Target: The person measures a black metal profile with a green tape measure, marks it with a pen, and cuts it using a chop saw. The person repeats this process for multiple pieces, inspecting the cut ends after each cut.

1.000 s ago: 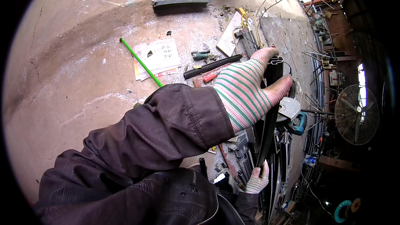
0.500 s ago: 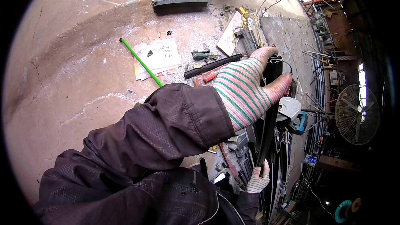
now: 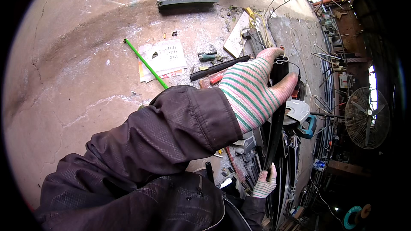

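Observation:
My left hand [image 3: 250, 92], in a striped pink, green and white knit glove with bare fingertips, is closed around the far end of a long black metal profile [image 3: 277, 134]. The profile's hollow, pale-edged end shows between the thumb and fingers. Lower down and nearer my body, my right hand [image 3: 264, 184], gloved alike, grips the same profile with its thumb along it. Right beside the profile, past my left thumb, lies a power saw with a round blade under a pale guard [image 3: 298, 111] and a teal body [image 3: 309, 128].
Left of my hand are a black bar [image 3: 218, 68], a green-handled tool [image 3: 207, 57], papers [image 3: 173, 55] and a green rod [image 3: 147, 65]. A grey channel [image 3: 188, 2] holding scraps lies farther off. More profiles crowd the lower right. A fan [image 3: 368, 117] stands at right.

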### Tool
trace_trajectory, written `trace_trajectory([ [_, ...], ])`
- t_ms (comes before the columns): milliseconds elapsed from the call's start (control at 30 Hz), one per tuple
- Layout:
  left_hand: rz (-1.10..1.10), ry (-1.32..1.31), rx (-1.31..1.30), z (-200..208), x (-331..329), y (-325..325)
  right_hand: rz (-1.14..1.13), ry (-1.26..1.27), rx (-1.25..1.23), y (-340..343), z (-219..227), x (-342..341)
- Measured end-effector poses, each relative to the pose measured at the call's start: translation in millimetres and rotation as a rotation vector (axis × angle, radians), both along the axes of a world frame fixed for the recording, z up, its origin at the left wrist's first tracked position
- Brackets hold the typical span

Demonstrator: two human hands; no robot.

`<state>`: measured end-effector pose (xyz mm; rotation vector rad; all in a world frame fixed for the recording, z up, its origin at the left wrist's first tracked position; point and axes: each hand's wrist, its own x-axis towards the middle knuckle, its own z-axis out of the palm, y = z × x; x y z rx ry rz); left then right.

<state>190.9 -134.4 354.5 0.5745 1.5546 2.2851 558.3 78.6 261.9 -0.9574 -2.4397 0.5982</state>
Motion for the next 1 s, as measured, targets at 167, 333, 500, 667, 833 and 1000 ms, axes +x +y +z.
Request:
trace_trajectory([
  [167, 0.026, 0.038, -0.035, 2, -1, -4, 0.02, -0.001, 0.019, -1, -1, -4],
  [333, 0.038, 0.029, -0.014, -3, 0, 2, 0.02, -0.015, 0.044, -1, -2, -5],
  [500, -0.025, -0.046, 0.037, -2, 0, 6, 0.015, 0.014, 0.058, -1, -5, -1],
  [667, 0.009, -0.01, -0.009, -2, -2, 3, 0.009, 0.016, 0.0, -3, -4, -8],
  [833, 0.006, -0.008, 0.045, -4, -2, 5, -0.005, 0.04, 0.043, -6, -7, -10],
  [1000, 0.012, -0.012, 0.021, -8, -3, 9, 0.047, 0.075, -0.045, 6, -5, -9],
])
